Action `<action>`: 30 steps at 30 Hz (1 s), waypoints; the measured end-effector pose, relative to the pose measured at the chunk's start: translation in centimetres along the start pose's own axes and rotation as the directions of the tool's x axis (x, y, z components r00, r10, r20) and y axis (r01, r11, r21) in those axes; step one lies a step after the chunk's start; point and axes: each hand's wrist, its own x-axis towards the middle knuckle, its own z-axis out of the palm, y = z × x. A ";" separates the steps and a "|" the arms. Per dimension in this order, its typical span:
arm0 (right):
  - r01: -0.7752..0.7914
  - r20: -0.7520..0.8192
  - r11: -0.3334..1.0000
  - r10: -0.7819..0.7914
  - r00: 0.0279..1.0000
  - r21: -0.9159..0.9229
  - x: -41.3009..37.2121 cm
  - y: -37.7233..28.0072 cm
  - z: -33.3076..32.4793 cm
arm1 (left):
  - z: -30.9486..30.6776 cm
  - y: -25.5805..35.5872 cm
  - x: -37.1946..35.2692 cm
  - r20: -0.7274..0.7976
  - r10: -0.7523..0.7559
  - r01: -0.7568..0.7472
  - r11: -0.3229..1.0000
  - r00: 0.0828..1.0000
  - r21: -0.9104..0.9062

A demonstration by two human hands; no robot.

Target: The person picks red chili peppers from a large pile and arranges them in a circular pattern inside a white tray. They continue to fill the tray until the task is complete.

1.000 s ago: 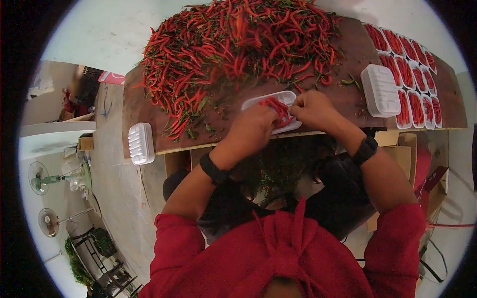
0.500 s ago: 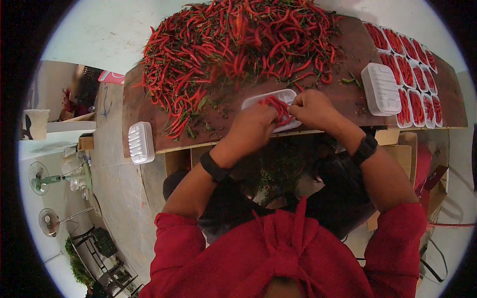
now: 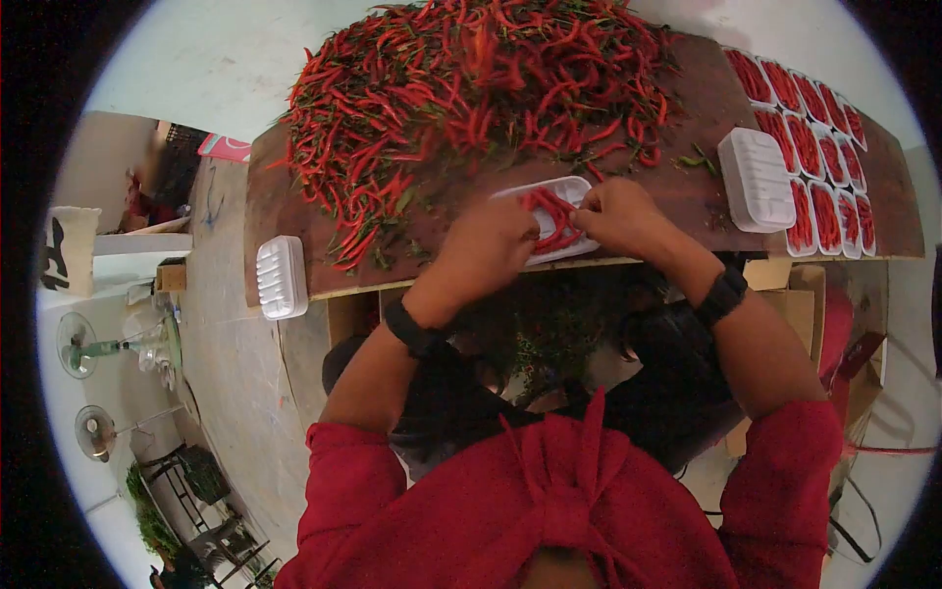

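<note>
A white foam tray (image 3: 569,187) lies at the table's near edge with several red chili peppers (image 3: 551,218) in it. My right hand (image 3: 624,218) is over the tray's right side, thumb and fingers pinched at the end of a chili. My left hand (image 3: 491,240) is at the tray's left side, just left of the chilies. Its fingers are smeared by motion, so what they hold, if anything, does not show. Beyond both hands spreads a large heap of red chilies (image 3: 442,98) with green stems.
To the right are a stack of upturned white trays (image 3: 756,182) and rows of chili-filled trays (image 3: 807,147). Another white tray stack (image 3: 282,278) is at the table's left corner. Cardboard boxes (image 3: 805,304) stand under the brown table (image 3: 706,88). Fans (image 3: 95,432) stand far left.
My left hand has drawn slightly left, off the chilies, showing more of them. My right hand stays at the tray's right side. The view has shifted slightly.
</note>
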 end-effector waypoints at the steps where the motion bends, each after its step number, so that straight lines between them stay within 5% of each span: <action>1: 0.018 0.005 1.000 -0.018 1.000 0.008 -0.2 -0.3 -0.2 | 0.2 -0.1 -0.1 -0.003 -0.004 0.004 1.000 1.000 0.003; 16: 0.020 0.061 1.000 -0.020 0.998 0.011 0.6 1.2 0.5 | -1.7 -3.3 -0.3 -0.054 -0.073 0.081 0.981 0.996 0.174; 18: 0.050 0.042 0.999 -0.050 0.998 -0.005 0.5 1.1 0.4 | -3.2 -5.6 -0.6 -0.227 -0.188 0.250 0.925 0.956 0.286; 22: 0.025 0.056 0.999 -0.027 0.998 0.034 0.4 1.6 0.6 | -6.6 -6.9 -1.0 -0.270 -0.347 0.431 0.814 0.898 0.389; 24: 0.041 0.036 0.998 -0.043 0.998 0.052 0.5 1.7 0.6 | -7.7 -6.0 -0.9 -0.219 -0.633 0.664 0.651 0.742 0.368; 28: 0.045 0.046 0.999 -0.044 0.998 -0.017 0.6 1.5 0.7 | -6.2 -7.8 -2.2 -0.287 -0.602 0.663 0.624 0.745 0.413; 30: 0.029 0.059 0.999 -0.026 0.998 -0.044 0.7 1.3 0.6 | -6.0 -8.3 -1.9 -0.100 -0.692 0.649 0.603 0.714 0.464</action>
